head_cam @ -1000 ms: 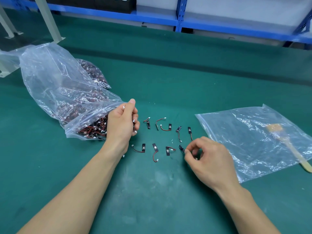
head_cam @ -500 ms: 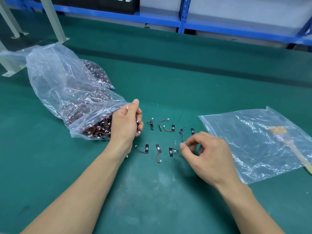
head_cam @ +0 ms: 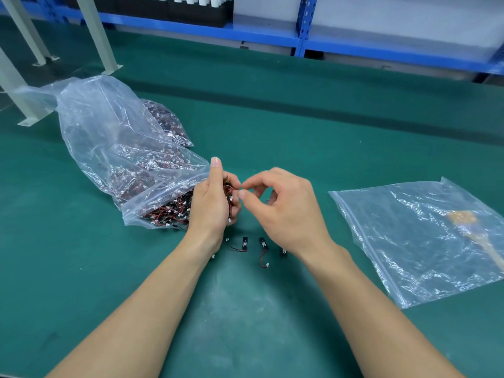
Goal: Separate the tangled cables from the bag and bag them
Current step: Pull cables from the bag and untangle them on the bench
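A large clear bag full of tangled red-and-black cables lies open on the green mat at the left. At its mouth my left hand grips a clump of tangled cables. My right hand is beside it, thumb and forefinger pinching a cable end at the clump's right side. Separated cables lie on the mat below the hands: one, another, and a third half hidden by my right wrist. A flat clear zip bag lies at the right.
A wooden spatula-like stick shows through the right bag. A second smaller bag of cables lies behind the large one. Grey frame legs stand at the far left, blue shelving along the back.
My right hand has left the row of separated cables and moved up and left to the clump in my left hand. It now covers several of the laid-out cables.
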Available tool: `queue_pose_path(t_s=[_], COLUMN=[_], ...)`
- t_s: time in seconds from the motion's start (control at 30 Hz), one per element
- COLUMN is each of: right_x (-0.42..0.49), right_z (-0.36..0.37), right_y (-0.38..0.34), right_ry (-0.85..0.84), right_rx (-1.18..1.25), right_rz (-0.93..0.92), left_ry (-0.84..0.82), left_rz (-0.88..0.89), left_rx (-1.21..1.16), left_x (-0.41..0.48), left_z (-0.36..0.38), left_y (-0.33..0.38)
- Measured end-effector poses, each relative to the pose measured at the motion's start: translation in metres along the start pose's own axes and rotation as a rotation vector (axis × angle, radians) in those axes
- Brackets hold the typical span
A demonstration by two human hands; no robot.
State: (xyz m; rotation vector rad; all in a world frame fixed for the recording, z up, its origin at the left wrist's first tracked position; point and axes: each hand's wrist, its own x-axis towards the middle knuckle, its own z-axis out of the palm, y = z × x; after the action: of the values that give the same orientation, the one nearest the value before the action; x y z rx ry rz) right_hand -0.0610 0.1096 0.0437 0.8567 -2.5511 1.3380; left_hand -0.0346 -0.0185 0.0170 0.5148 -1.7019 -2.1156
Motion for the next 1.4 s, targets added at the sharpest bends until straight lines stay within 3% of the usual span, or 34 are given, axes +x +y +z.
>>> queue_pose_path(t_s=[0.6,0.97,1.4], right_x=[0.018,0.022,0.012], right_z=[0.012,-0.002,-0.005], right_y=[-0.005,-0.006,0.001], right_ry=[0.012,0.057,0.167], right_rx=[-0.115,0.401,0.493], right_rz=[0.158,0.442,0.401], left_ry=[-0.076,-0.074,-0.072], left_rz=[0.115,0.092,0.069], left_rx=[0.156,0.104,0.112], left_x=[-0.006,-0.007,-0.007], left_z=[0.002,0.004,0.005], left_y=[0.002,0.002,0.0])
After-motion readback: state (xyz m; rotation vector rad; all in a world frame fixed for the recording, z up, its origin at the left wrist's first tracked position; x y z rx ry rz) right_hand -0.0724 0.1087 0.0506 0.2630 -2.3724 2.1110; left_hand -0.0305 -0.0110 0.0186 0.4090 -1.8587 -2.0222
